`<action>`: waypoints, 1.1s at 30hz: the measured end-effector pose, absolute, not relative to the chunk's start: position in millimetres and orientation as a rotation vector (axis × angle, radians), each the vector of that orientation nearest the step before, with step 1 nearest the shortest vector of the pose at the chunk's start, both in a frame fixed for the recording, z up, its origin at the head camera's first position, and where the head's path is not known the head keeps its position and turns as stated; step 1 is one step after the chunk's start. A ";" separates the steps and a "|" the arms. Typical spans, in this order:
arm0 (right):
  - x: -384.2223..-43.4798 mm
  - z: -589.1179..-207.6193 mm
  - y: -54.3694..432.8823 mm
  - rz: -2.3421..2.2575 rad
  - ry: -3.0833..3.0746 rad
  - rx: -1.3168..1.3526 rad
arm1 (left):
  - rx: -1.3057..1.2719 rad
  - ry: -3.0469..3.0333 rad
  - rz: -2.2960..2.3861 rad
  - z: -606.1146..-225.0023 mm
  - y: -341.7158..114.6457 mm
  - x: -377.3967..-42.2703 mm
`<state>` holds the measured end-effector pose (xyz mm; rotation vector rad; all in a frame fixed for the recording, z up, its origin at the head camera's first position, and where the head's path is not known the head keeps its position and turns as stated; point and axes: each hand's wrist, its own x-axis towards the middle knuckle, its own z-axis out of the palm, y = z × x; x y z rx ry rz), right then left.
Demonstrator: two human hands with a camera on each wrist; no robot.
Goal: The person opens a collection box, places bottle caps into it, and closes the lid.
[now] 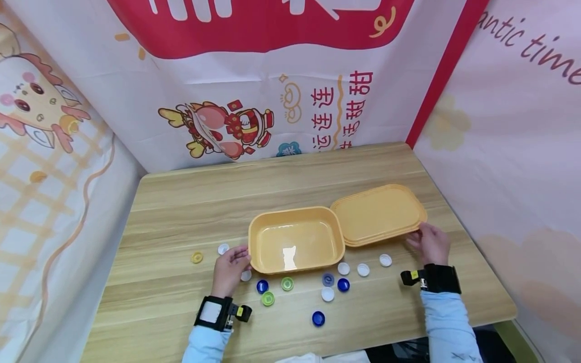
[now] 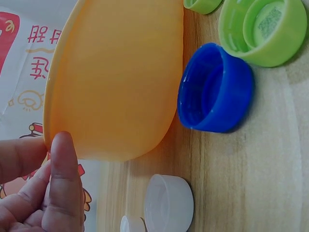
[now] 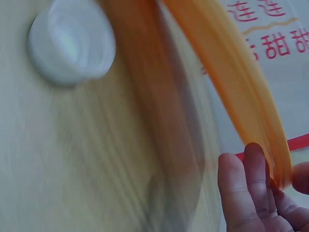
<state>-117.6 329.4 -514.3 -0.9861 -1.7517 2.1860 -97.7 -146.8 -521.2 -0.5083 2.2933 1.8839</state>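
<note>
An orange plastic box (image 1: 295, 222), open at the top, stands on the table with bare inner walls. My left hand (image 1: 230, 272) pinches its rim at the left end, thumb and fingers on either side of the wall (image 2: 116, 77). To the right, the matching orange lid (image 1: 379, 214) is tilted, its left end overlapping the box's corner in the head view. My right hand (image 1: 431, 243) grips the lid's near right corner; in the right wrist view the lid's edge (image 3: 241, 82) hangs over the table with its shadow below.
Several bottle caps lie in front of the box: blue (image 1: 318, 318), green (image 1: 287, 284), white (image 1: 363, 269) and greyish blue (image 1: 328, 280). A yellow cap (image 1: 196, 257) and a white cap (image 1: 223, 248) lie left. Printed cloth (image 1: 227, 75) hangs behind the table (image 1: 195, 201).
</note>
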 end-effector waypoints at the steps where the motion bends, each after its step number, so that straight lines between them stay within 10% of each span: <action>1: -117.7 -516.7 330.9 2.135 -1.819 -0.997 | -0.509 2.294 1.880 -521.1 -146.8 -97.8; 33: -129.7 -536.2 356.6 1.308 -2.915 -0.853 | -0.503 2.317 1.902 -525.5 -148.3 -96.9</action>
